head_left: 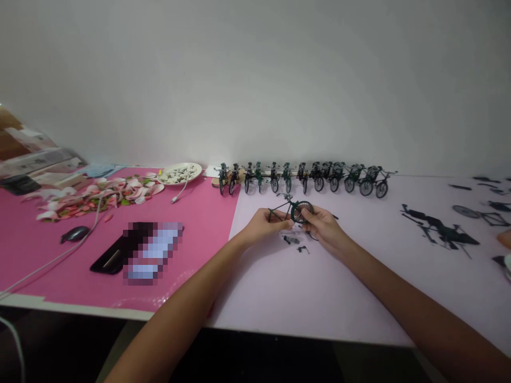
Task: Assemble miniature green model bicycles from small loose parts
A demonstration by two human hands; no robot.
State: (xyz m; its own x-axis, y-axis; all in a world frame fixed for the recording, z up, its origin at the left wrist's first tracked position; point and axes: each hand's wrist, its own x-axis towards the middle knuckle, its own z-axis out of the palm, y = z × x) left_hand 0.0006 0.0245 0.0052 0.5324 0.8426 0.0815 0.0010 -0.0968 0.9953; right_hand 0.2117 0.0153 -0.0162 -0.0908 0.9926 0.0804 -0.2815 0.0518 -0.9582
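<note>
My left hand [264,223] and my right hand [324,227] meet above the pale table [319,287], both closed on a small dark green model bicycle [290,209]. The left fingers pinch its frame. The right fingers grip by its spoked wheel [302,210]. Under the hands lie a few tiny loose dark parts [294,242] on the table.
Several finished model bicycles [303,177] line the wall. Loose dark frames and wheels [443,230] lie at the right. On the pink mat [199,223] at left are a black case [108,257], a mouse [75,233], a white cable, pink petals [96,196] and a plate [179,173].
</note>
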